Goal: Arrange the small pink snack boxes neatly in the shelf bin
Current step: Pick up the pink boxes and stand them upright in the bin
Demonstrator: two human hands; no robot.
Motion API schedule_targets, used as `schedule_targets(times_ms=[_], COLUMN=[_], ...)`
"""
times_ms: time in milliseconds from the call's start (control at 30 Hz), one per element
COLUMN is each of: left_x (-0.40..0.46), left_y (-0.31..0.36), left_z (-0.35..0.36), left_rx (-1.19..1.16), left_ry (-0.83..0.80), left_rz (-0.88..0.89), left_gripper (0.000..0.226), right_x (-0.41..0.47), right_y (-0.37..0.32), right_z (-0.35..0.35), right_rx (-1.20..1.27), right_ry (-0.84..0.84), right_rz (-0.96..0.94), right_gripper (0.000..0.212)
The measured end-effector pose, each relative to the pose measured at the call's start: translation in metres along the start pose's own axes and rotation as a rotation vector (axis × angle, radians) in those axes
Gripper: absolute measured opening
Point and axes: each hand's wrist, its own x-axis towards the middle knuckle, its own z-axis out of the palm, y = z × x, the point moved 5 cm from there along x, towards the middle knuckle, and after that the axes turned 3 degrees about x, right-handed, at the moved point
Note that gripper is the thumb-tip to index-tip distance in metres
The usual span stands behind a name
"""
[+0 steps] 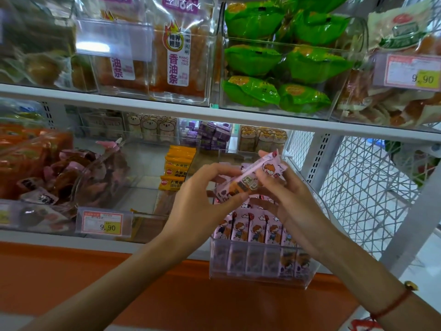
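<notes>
A white shelving unit [167, 111] is filling the scene, its upper shelf carrying clear bins of orange-labelled snack bags [176, 58] in the middle and green packets [274, 60] to the right. On the lower shelf, a large clear tub of reddish-brown wrapped snacks [47, 177] is sitting at the left, with a price tag reading 9.90 [102, 223] clipped just right of it at the near edge. A stack of yellow packets [177, 167] is standing in the middle, farther back. At the near right, a clear shelf bin [260, 266] is holding a row of small pink snack boxes [257, 229] standing upright side by side along its front wall. Just above that bin, both hands are holding one pink box [250, 179] tilted, its far end raised to the right. The left hand [202, 197] is pinching the box's near left end between thumb and curled fingers, while the right hand [288, 194] is gripping its right side. A red cord bracelet [396, 302] is circling the right wrist.
</notes>
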Motion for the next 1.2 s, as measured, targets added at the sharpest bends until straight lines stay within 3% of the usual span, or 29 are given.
schedule_targets(times_ms=[100,167,233,300,467,533,667,833,967,1067,1200], left_x=[0.001,0.003,0.004,0.005,0.004,0.004,0.006,0.015,0.054,0.103,0.145], left_y=[-0.007,-0.018,-0.032,-0.046,-0.067,-0.069,-0.068,-0.067,-0.056,-0.054,-0.055], left_z=[-0.001,-0.006,-0.011,-0.011,0.002,0.006,0.007,-0.001,0.002,0.022,0.057], left_rx=[-0.013,-0.012,-0.009,-0.006,-0.031,-0.074,-0.112,-0.049,0.168,0.354,0.162], left_ry=[-0.006,0.045,0.096,0.085,-0.036,-0.062,-0.08,-0.021,0.018,-0.077,-0.323], left_rz=[-0.021,-0.063,-0.149,-0.248,-0.359,-0.35,-0.302,-0.284,-0.093,0.012,0.051], left_gripper=[0.037,0.041,0.045,0.046,0.046,0.034,0.015,0.027,0.032,0.035,0.04], right_x=[0.0,0.005,0.013,0.028,0.08,0.101,0.134,0.15,0.154,0.157,0.161], right_y=[0.001,0.004,0.003,0.004,0.009,0.012,0.02,0.032,0.028,0.022,0.023], right_z=[-0.008,-0.023,-0.038,-0.046,-0.038,-0.034,-0.027,-0.03,-0.034,-0.037,-0.041], right_rx=[-0.022,-0.039,-0.114,-0.199,-0.382,-0.492,-0.672,-0.929,-0.951,-0.89,-0.734], right_ry=[0.108,0.294,0.467,0.521,0.462,0.424,0.282,0.084,-0.016,0.006,0.065], right_rz=[-0.06,-0.073,-0.081,-0.092,-0.165,-0.213,-0.318,-0.345,-0.311,-0.327,-0.309], right_gripper=[0.04,0.033,0.04,0.044,0.034,0.024,0.025,0.025,0.039,0.034,0.042])
